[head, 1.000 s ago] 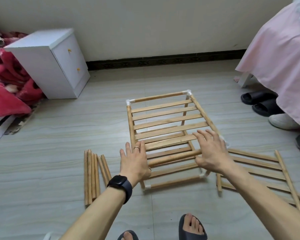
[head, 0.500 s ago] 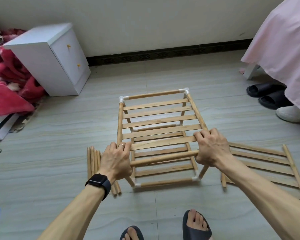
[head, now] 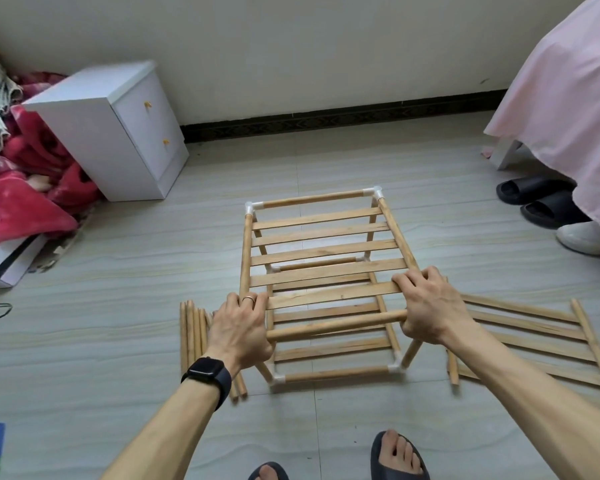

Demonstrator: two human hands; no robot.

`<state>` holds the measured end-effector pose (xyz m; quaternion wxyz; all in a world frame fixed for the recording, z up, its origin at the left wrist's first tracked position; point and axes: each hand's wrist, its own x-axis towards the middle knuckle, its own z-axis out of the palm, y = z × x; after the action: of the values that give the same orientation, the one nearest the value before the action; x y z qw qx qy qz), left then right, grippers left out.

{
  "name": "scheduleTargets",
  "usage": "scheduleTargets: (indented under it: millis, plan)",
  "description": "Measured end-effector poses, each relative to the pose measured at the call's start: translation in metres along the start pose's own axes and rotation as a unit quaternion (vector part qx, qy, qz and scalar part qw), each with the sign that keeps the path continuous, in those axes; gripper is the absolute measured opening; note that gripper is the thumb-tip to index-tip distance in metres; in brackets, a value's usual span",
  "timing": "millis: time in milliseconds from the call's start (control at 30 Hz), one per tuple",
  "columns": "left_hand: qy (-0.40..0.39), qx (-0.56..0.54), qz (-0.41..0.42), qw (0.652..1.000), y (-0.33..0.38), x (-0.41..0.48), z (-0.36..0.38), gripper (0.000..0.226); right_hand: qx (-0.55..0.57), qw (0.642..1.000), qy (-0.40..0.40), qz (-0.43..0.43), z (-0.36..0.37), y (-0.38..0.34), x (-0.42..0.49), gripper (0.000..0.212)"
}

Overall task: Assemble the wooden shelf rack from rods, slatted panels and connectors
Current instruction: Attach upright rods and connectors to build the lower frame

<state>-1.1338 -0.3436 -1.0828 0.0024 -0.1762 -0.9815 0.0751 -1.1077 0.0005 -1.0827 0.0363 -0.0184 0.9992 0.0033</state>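
A two-tier wooden shelf rack (head: 323,251) of rods, slatted panels and white corner connectors stands on the floor in the middle. My left hand (head: 239,327) grips its near left top corner, fingers curled over the rod. My right hand (head: 430,306) grips the near right top corner the same way. A spare slatted panel (head: 534,337) lies flat on the floor to the right, partly under my right forearm. Several loose rods (head: 193,330) lie in a bundle on the floor left of the rack, partly hidden by my left hand.
A white two-drawer cabinet (head: 118,133) stands at the back left beside red blankets (head: 21,188). A bed with a pink cover (head: 575,98) fills the right side, with black slippers (head: 537,199) and a white shoe (head: 586,237) below it. My sandalled feet (head: 395,455) are at the bottom edge.
My hands went from lying flat and open over the near end of the rack to gripping its near top corners. The view has shifted slightly.
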Motion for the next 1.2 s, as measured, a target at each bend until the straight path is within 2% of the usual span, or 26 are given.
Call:
scheduleTargets:
  millis: [333,433,500,567,600,633,667,700,733,767,800,833,933,1033,1067,1133,1200]
  plan:
    - [0.069,0.006,0.042,0.997,-0.005,0.011,0.008,0.031,-0.014,0.998,0.054,0.001,0.009,0.002,0.005,0.054]
    - [0.032,0.001,0.017,0.999,-0.004,0.013,0.006,0.035,-0.011,0.999,0.038,0.009,0.004,0.0,0.005,0.056]
    - [0.008,-0.003,0.008,1.0,-0.007,0.01,0.008,0.05,-0.002,1.0,0.005,0.0,0.003,0.003,0.003,0.067]
    - [0.012,-0.057,0.031,0.998,-0.013,0.003,0.01,0.085,0.074,0.997,-0.014,-0.02,0.002,0.006,-0.004,0.09]
    - [0.015,-0.116,0.045,0.992,-0.016,-0.001,0.008,0.101,0.16,0.987,-0.006,-0.019,0.002,0.008,-0.008,0.1]
    - [0.017,-0.185,0.044,0.982,-0.018,-0.005,0.005,0.108,0.268,0.963,0.011,0.005,0.001,0.011,-0.011,0.106]
    - [0.025,-0.256,0.025,0.966,-0.019,-0.008,0.003,0.11,0.387,0.92,0.03,0.049,0.0,0.013,-0.013,0.109]
    - [0.037,-0.323,-0.014,0.946,-0.019,-0.006,0.002,0.109,0.502,0.858,0.044,0.1,0.0,0.014,-0.013,0.107]
    - [0.045,-0.384,-0.071,0.92,-0.018,-0.002,0.001,0.106,0.595,0.789,0.049,0.141,0.001,0.015,-0.01,0.095]
    - [0.039,-0.437,-0.136,0.888,-0.015,0.005,0.0,0.102,0.666,0.724,0.044,0.175,0.002,0.015,-0.007,0.072]
    - [0.02,-0.492,-0.198,0.847,-0.012,0.012,0.0,0.096,0.712,0.671,0.034,0.202,0.003,0.013,-0.004,0.048]
    - [0.002,-0.553,-0.247,0.796,-0.009,0.017,0.002,0.088,0.735,0.641,0.026,0.218,0.004,0.01,-0.002,0.036]
    - [-0.017,-0.707,-0.323,0.629,-0.007,0.028,0.012,0.051,0.77,0.6,0.024,0.217,0.009,0.001,0.0,0.035]
    - [-0.021,-0.783,-0.336,0.523,-0.015,0.028,0.023,0.026,0.794,0.568,0.038,0.216,0.014,-0.001,-0.001,0.032]
    - [-0.01,-0.804,-0.338,0.488,-0.016,0.026,0.025,0.025,0.799,0.557,0.054,0.219,0.017,-0.002,-0.001,0.032]
    - [0.037,-0.843,-0.342,0.414,-0.014,0.019,0.028,0.037,0.816,0.529,0.085,0.218,0.024,-0.003,-0.001,0.039]
    - [0.067,-0.856,-0.342,0.381,-0.007,0.011,0.033,0.049,0.825,0.518,0.092,0.207,0.028,-0.005,-0.005,0.046]
